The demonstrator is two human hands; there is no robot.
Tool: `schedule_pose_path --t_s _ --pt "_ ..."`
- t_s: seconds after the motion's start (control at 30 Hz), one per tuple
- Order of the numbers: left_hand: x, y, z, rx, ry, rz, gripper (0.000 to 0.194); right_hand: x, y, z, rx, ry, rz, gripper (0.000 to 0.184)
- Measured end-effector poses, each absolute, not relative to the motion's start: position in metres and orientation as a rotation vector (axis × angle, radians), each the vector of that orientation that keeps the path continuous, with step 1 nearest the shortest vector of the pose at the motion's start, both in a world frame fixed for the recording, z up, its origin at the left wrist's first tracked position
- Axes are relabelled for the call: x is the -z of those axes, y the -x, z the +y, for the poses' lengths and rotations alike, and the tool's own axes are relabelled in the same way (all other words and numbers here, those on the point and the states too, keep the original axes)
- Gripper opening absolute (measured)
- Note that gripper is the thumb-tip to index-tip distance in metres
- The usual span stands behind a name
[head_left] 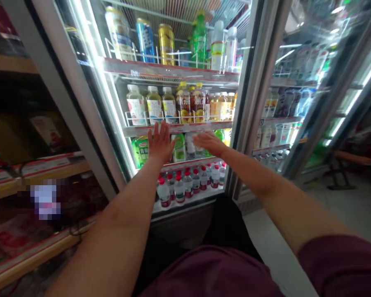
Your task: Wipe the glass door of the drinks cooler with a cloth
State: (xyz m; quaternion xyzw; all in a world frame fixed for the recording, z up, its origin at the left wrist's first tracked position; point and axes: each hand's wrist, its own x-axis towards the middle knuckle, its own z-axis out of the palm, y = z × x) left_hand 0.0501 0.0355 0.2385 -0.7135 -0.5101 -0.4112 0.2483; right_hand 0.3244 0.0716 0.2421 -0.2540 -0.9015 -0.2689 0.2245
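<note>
Both arms stretch out toward a lit drinks fridge. My left hand [160, 142] has its fingers spread in front of the middle shelf edge [185, 128]; no object is in it. Beside it stand a green pack [139, 151] and a green bottle [179, 148] on the shelf below. My right hand [209, 142] is held flat with its fingers out, a little blurred, and nothing is in it. It covers part of the lower drinks row. Above the hands are brown tea bottles [183, 103] with yellow caps and pale-capped bottles [136, 105]. Whether either hand touches the shelf, I cannot tell.
Red-capped water bottles [179, 189] fill the fridge floor. Cans, among them a gold can [166, 44], and a green bottle [200, 37] stand on the top shelf. A metal door frame [255, 95] rises at the right. Store shelving [37, 181] flanks the left side.
</note>
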Motion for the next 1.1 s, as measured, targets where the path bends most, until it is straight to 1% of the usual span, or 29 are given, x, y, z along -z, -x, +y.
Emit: schedule_pose_path --t_s 0.07,0.13,0.2,0.23,0.27,0.33,0.53,0.63,0.7,0.77,0.87,0.93,1.0,1.1 --pt "-0.238 -0.049 0.036 1.125 1.955 -1.368 0.076 -0.293 -0.306 0.078 0.753 0.760 -2.257 0.060" --pt "-0.237 -0.047 0.036 1.135 1.970 -1.332 0.077 -0.339 -0.285 0.087 0.730 0.775 -2.083 0.063" --pt "-0.238 -0.046 0.034 1.151 1.972 -1.303 0.077 -0.367 -0.264 0.094 0.669 0.814 -1.953 0.059" --pt "-0.238 -0.046 0.032 1.154 1.971 -1.300 0.077 -0.373 -0.255 0.095 0.638 0.836 -1.922 0.055" --pt "-0.239 -0.047 0.030 1.151 1.967 -1.304 0.077 -0.372 -0.247 0.095 0.612 0.849 -1.911 0.051" --pt "-0.241 -0.048 0.027 1.128 1.960 -1.321 0.076 -0.352 -0.238 0.087 0.585 0.835 -1.958 0.043" --pt "-0.240 -0.051 0.018 1.108 1.913 -1.323 0.070 -0.234 -0.246 0.051 0.576 0.757 -2.214 0.033" --pt "-0.224 -0.054 0.013 1.034 1.946 -1.241 0.059 -0.209 -0.244 0.049 0.499 0.826 -2.201 0.031" --pt "-0.210 -0.060 0.011 0.961 2.008 -1.153 0.053 -0.211 -0.235 0.052 0.383 0.879 -2.092 0.029" --pt "-0.197 -0.069 0.012 0.933 2.062 -1.071 0.051 -0.221 -0.224 0.056 0.213 0.939 -1.951 0.028" --pt "-0.195 -0.081 0.018 1.025 2.063 -1.026 0.054 -0.239 -0.208 0.060 0.010 1.012 -1.838 0.032" --pt "-0.206 -0.083 0.023 1.098 2.015 -1.052 0.055 -0.252 -0.202 0.060 -0.043 1.006 -1.857 0.034" --pt "-0.226 -0.077 0.026 1.099 1.976 -1.085 0.054 -0.267 -0.205 0.059 -0.060 0.950 -1.903 0.033" --pt "-0.264 -0.058 0.024 0.968 1.990 -1.085 0.055 -0.296 -0.232 0.059 0.095 0.844 -1.917 0.037"
